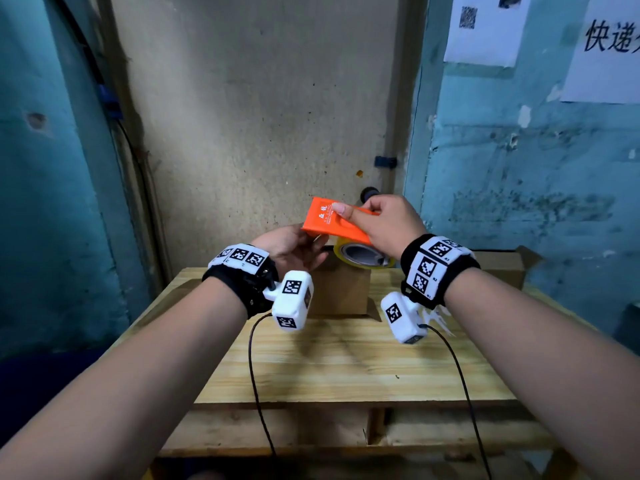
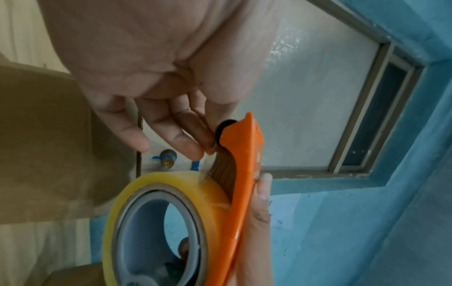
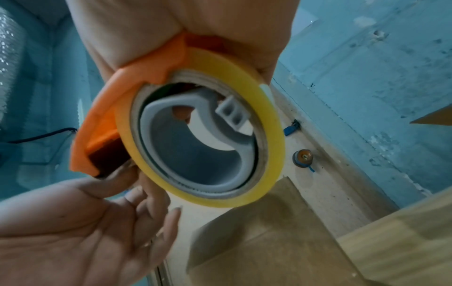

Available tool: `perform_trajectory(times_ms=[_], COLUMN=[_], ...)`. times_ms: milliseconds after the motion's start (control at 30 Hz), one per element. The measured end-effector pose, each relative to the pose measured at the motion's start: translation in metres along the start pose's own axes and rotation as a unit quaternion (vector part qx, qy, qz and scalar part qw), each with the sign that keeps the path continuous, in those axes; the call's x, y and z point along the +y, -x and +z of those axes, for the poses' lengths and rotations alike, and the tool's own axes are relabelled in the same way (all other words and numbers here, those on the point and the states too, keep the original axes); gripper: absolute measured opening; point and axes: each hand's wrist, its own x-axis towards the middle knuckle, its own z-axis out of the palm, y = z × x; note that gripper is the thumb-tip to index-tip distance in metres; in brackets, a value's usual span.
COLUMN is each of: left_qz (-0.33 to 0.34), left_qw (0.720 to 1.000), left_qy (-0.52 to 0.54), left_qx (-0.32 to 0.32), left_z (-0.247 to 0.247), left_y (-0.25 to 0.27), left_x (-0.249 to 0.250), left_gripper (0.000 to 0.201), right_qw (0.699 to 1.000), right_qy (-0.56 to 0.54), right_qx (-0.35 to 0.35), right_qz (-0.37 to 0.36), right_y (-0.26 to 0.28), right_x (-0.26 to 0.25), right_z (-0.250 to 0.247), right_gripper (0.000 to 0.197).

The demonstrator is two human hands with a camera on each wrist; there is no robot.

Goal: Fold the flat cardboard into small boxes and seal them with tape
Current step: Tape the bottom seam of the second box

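Head view, centre frame: your right hand grasps the orange tape dispenser; left hand fingers loosely pinch at its front, where the tape end could snap back onto the roll

A light wooden table stands against a dirty beige wall panel. Blue painted walls with chipped spots rise on both sides of the table. White paper signs hang on the blue wall, up and right of the table. A frosted window sits in a blue wall.

Black wristbands carry white marker-printed blocks (square black codes), with thin dark cables trailing.
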Motion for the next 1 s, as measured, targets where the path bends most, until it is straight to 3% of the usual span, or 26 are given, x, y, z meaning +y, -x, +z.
perform_trajectory(times_ms=[133, 333, 567, 733, 800, 1000], left_qz=[0.009, 0.081, 0.117, 0.107, 0.093, 0.039], left_qw=[0.999, 0.990, 0.983, 0.980, 0.984, 0.983], left_qy=[-0.036, -0.111, -0.136, -0.156, -0.144, -0.177], left_qx=[-0.001, 0.027, 0.038, 0.058, 0.044, 0.005], left_z=[-0.004, -0.009, -0.015, -0.041, -0.048, -0.063], left_y=[0.000, -0.008, -0.016, -0.026, -0.028, -0.028], left_x=[0.006, 0.012, 0.019, 0.033, 0.034, 0.035], left_gripper=[0.039, 0.011, 0.018, 0.024, 0.017, 0.023], right_qw=[1.000, 0.998, 0.997, 0.997, 0.996, 0.992], right_qy=[0.012, 0.039, 0.063, 0.081, 0.088, 0.114], right_qx=[-0.013, -0.058, -0.041, -0.013, 0.007, 0.029], right_qz=[0.005, 0.005, 0.018, 0.009, -0.002, -0.035], right_y=[0.007, 0.029, 0.037, 0.051, 0.054, 0.066], right_x=[-0.003, -0.008, -0.003, 0.009, 0.008, 0.001], right_z=[-0.001, 0.005, 0.004, -0.004, -0.004, -0.012], right_gripper=[0.080, 0.064, 0.065, 0.068, 0.066, 0.062])
